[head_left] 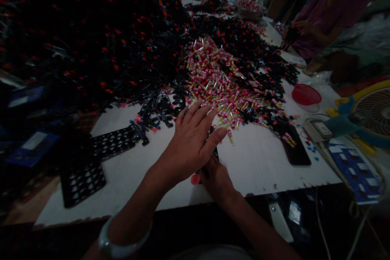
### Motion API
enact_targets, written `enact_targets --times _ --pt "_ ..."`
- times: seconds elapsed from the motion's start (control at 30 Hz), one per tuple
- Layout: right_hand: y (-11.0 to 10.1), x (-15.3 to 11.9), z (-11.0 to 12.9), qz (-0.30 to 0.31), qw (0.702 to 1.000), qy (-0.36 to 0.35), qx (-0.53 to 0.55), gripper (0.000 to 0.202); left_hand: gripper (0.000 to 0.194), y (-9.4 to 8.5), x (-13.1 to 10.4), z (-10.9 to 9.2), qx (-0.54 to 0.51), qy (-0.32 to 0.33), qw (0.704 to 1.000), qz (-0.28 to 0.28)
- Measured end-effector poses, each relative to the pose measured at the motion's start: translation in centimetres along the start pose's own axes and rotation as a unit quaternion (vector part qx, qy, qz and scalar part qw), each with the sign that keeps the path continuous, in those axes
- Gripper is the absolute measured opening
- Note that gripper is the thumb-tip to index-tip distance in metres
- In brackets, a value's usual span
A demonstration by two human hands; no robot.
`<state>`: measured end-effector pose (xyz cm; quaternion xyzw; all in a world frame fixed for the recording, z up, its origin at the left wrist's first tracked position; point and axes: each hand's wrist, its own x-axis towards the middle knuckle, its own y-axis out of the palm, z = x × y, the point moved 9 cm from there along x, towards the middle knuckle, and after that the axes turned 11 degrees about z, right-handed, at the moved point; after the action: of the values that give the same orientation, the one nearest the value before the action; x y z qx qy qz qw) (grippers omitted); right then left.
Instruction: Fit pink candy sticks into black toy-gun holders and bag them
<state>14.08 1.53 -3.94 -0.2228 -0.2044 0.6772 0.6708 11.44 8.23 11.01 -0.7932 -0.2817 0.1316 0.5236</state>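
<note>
My left hand (193,142) is stretched out palm down, fingers extended, above the near middle of the table. Partly under it, my right hand (218,180) is closed round a black toy gun (215,152); most of the toy is hidden by the hands, and a round orange-red tip (195,178) shows at its lower left. Just beyond my fingertips lies a heap of small pink, white and yellow capsule-like tubes (213,77). Loose black toy guns (158,107) with orange tips lie to the left of that heap.
A huge pile of black toy guns (91,48) fills the left. Black perforated trays (114,142) rest on the white tabletop (250,166). At right are a phone (297,150), red basket (306,94), fan (374,109) and blue card (355,170). Co-workers (329,24) sit beyond.
</note>
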Motion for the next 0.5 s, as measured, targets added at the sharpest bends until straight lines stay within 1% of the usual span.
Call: enact_targets --times 0.03,0.07,0.1,0.13,0.17,0.2,0.23,0.27,0.3,0.33,0.37,0.4,0.43,0.47,0.5 --pt "-0.4 0.3 -0.3 0.029 1.000 -0.003 0.010 0.027 0.055 -0.1 0.0 0.0 0.003 -0.001 1.000 -0.003" --pt "-1.4 0.6 -0.9 0.046 0.999 0.001 0.017 0.024 0.056 -0.1 0.0 0.0 0.006 -0.004 1.000 -0.008" --pt "-3.1 0.9 -1.7 0.048 0.999 0.014 0.012 0.021 0.056 -0.2 -0.1 0.0 0.010 -0.007 1.000 -0.013" --pt "-5.6 1.3 -3.0 0.018 0.999 0.041 -0.010 0.018 0.055 -0.2 -0.1 0.1 0.013 -0.010 1.000 -0.017" --pt "-9.3 1.3 -4.6 -0.066 0.992 0.090 -0.063 0.018 0.054 -0.2 0.0 0.1 0.016 -0.011 1.000 -0.017" --pt "-13.0 1.0 -6.0 -0.155 0.966 0.149 -0.140 0.020 0.052 -0.1 0.0 0.2 0.019 -0.010 1.000 -0.016" --pt "-16.1 0.6 -7.2 -0.215 0.928 0.213 -0.216 0.023 0.050 -0.1 0.0 0.2 0.021 -0.009 1.000 -0.017" --pt "-18.2 0.4 -8.4 -0.229 0.895 0.269 -0.272 0.025 0.049 -0.1 0.0 0.2 0.022 -0.008 1.000 -0.017" --pt "-19.7 0.4 -9.4 -0.225 0.872 0.308 -0.308 0.025 0.047 0.0 0.0 0.2 0.021 -0.007 1.000 -0.019" --pt "-20.4 0.4 -10.2 -0.210 0.860 0.330 -0.329 0.024 0.046 -0.1 0.0 0.3 0.020 -0.007 1.000 -0.021" --pt "-20.5 0.5 -10.7 -0.189 0.858 0.336 -0.340 0.022 0.045 -0.1 0.0 0.3 0.018 -0.006 1.000 -0.024" --pt "-20.1 0.6 -10.7 -0.173 0.865 0.325 -0.340 0.019 0.044 -0.1 0.0 0.3 0.016 -0.007 1.000 -0.026" --pt "-19.3 0.7 -10.4 -0.165 0.881 0.302 -0.325 0.016 0.044 -0.1 0.0 0.3 0.015 -0.006 1.000 -0.027" --pt "-18.2 0.8 -9.9 -0.162 0.904 0.274 -0.287 0.015 0.043 -0.1 0.0 0.2 0.015 -0.004 1.000 -0.027" --pt "-16.7 1.0 -9.4 -0.157 0.931 0.245 -0.223 0.016 0.043 -0.1 0.0 0.2 0.015 -0.002 1.000 -0.027"
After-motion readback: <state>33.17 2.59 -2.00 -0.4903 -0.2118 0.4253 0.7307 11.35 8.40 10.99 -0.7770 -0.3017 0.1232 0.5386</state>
